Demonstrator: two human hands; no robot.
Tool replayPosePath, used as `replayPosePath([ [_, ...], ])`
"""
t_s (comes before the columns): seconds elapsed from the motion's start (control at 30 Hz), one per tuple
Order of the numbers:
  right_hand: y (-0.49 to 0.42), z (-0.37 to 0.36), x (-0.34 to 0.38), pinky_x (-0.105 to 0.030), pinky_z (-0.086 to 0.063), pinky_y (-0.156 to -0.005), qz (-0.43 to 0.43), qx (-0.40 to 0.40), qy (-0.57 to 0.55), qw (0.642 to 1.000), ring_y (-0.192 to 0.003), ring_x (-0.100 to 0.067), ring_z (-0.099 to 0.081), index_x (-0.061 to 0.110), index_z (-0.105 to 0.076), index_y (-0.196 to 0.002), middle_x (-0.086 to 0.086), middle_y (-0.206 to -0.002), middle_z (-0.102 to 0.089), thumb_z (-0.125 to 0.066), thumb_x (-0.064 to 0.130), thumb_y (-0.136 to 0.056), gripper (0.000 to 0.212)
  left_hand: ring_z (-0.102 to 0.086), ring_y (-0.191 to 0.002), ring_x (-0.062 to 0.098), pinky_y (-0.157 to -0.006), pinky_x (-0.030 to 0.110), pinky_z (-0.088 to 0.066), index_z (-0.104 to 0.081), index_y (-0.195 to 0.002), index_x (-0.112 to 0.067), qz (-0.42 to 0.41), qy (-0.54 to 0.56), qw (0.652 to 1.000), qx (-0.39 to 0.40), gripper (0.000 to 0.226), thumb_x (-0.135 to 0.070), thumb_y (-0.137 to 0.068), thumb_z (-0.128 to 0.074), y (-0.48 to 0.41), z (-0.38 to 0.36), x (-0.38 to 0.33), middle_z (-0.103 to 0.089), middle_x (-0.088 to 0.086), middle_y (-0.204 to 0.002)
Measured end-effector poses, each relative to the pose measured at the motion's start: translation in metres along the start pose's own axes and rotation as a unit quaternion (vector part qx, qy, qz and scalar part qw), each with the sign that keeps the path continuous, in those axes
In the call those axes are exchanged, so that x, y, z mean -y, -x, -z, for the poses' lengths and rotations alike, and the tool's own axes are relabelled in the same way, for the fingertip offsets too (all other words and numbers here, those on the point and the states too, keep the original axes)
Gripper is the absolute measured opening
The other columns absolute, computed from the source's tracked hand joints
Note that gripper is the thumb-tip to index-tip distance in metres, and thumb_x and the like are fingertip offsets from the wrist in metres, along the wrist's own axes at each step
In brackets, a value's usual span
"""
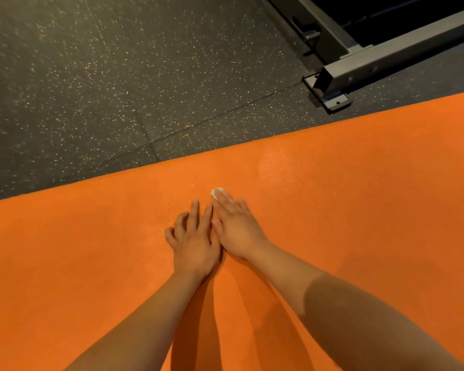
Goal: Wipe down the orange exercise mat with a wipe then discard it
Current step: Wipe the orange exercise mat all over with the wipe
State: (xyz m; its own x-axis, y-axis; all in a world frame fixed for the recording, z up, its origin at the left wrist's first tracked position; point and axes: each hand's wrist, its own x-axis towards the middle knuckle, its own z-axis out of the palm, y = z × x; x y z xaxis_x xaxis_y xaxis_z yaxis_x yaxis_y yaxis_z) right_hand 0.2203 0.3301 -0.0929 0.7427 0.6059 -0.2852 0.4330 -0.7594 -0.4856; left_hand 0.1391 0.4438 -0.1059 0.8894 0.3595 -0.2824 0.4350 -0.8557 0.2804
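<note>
The left hand [194, 238] is resting with fingers loosely spread, holding nothing. Just beside it, the right hand [237, 228] is pressing the wipe [216, 192] under straight fingers, only its tip showing. Keeping even pressure and overlapping strokes across the mat [359, 210] is looking wise.

- Your mat [91, 263] is flat bright orange all over, no print, just a fine grainy look.
- You've got a paler, shiny patch on it near the far edge, and darker orange shadow bands closer to you.
- The wipe [215, 191] is off-white, and you only see a small bit of it.
- The floor [118, 76] is dark charcoal, sprinkled with tiny white and orangey flecks, with thin darker seam lines.
- The metal frame [386, 57] is plain grey, and it's black behind it.
</note>
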Motion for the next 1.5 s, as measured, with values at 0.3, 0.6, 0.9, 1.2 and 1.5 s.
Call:
replayPosePath([
  [0.3, -0.03, 0.024, -0.042, -0.044, 0.007, -0.126, -0.18, -0.087, 0.014, 0.98, -0.154, -0.01, 0.016, 0.02, -0.004, -0.163, 0.008, -0.169, 0.01, -0.03, 0.044, -0.107, 0.066, -0.002, -0.149, 0.027, -0.115, 0.054, -0.007, -0.017, -0.157, -0.04, -0.001, -0.009, 1.0, -0.007, 0.058, -0.054, -0.102, -0.03, -0.046, 0.014, 0.002, 0.0, -0.004, -0.169],
  [0.6, -0.046, 0.035, -0.06, -0.048, 0.008, -0.125, -0.072, -0.065, 0.09, 0.991, -0.154, -0.008, 0.016, 0.027, -0.002, -0.163, 0.014, -0.168, 0.01, -0.028, 0.051, -0.106, 0.067, 0.006, -0.152, 0.025, -0.118, 0.055, -0.001, -0.009, -0.158, -0.04, 0.015, 0.01, 1.0, -0.009, 0.058, -0.042, -0.102, -0.027, -0.074, 0.014, -0.014, 0.005, -0.007, -0.168],
  [0.9, -0.072, 0.02, -0.009, -0.043, 0.002, -0.127, -0.04, -0.072, -0.016, 0.996, -0.155, -0.006, 0.004, 0.02, -0.015, -0.163, 0.008, -0.17, -0.007, -0.03, 0.028, -0.109, 0.056, 0.014, -0.152, 0.022, -0.118, 0.056, 0.005, 0.0, -0.158, -0.043, 0.02, 0.018, 1.0, 0.004, 0.056, -0.048, -0.105, -0.017, -0.076, 0.012, -0.015, 0.014, -0.01, -0.167],
  [1.2, -0.099, 0.051, -0.068, -0.045, 0.009, -0.124, -0.226, -0.148, 0.018, 0.963, -0.155, -0.01, 0.011, 0.019, -0.005, -0.163, 0.008, -0.17, 0.005, -0.023, 0.033, -0.109, 0.059, 0.013, -0.152, 0.024, -0.118, 0.056, 0.007, 0.002, -0.158, -0.043, 0.025, -0.001, 1.0, -0.002, 0.061, -0.048, -0.102, -0.02, -0.078, 0.008, -0.016, 0.013, -0.008, -0.167],
  [1.5, -0.091, 0.029, -0.028, -0.041, 0.007, -0.126, -0.044, -0.085, -0.01, 0.995, -0.155, -0.008, 0.005, 0.018, -0.013, -0.162, 0.007, -0.17, -0.004, -0.032, 0.024, -0.108, 0.058, 0.011, -0.151, 0.02, -0.118, 0.053, 0.008, -0.01, -0.158, -0.041, -0.014, 0.039, 0.999, 0.0, 0.061, -0.049, -0.098, -0.02, -0.078, 0.012, -0.006, 0.007, -0.01, -0.168],
])
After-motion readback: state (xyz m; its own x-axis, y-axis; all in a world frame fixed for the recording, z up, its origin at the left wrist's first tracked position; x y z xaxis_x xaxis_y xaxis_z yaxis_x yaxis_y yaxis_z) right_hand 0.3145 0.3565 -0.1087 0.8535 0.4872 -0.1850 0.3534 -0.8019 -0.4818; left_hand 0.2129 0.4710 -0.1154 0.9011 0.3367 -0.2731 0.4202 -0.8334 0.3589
